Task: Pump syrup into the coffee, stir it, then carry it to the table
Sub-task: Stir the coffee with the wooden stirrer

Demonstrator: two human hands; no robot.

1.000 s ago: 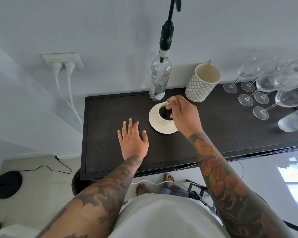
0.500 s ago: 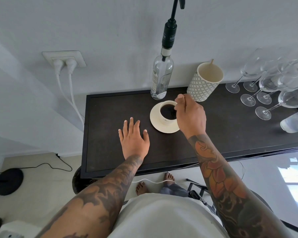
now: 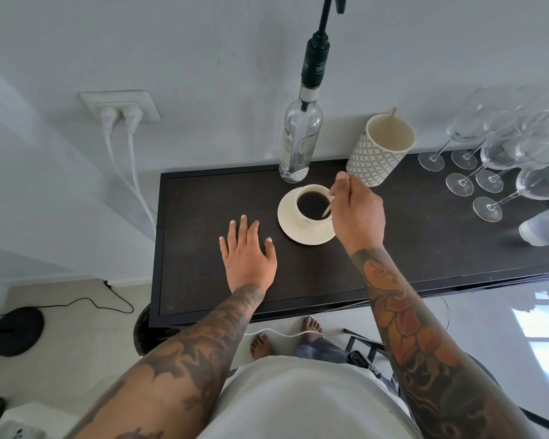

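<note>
My right hand (image 3: 358,213) pinches a wooden stir stick (image 3: 327,211) dipped in the coffee cup (image 3: 313,205), which sits on its saucer (image 3: 301,236) before the syrup bottle (image 3: 300,144). My left hand (image 3: 247,251) lies flat and empty on the worktop (image 3: 425,229).

Matt dark wood-grain bench (image 3: 203,198), glossy cream ceramic cup (image 3: 311,221) & saucer (image 3: 287,217), thin wooden stir stick (image 3: 328,209), clear glass syrup bottle (image 3: 298,144) w/ black plastic pump, clear shiny wine glasses (image 3: 495,153), matt patterned tumbler (image 3: 374,160).
</note>
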